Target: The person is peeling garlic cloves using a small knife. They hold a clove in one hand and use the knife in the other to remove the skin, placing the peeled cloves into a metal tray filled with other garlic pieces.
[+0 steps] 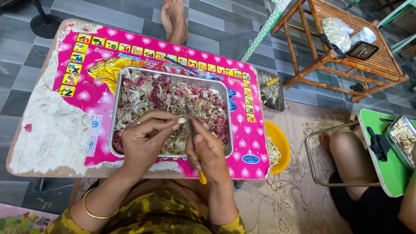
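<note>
Now left hand (148, 136) pinches a pale clove (182, 121); right hand (210, 151) grips a yellow-handled knife (194, 135) above the tray (121, 83).

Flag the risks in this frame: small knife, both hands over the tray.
1. The knife in the right hand works close to the left hand fingertips pinching a small pale clove; a slip could nick them.
2. The metal tray is heaped with peels, so scraps may spill onto the pink table.
3. The yellow bowl sits partly under the table edge; dropped pieces may miss it.
</note>
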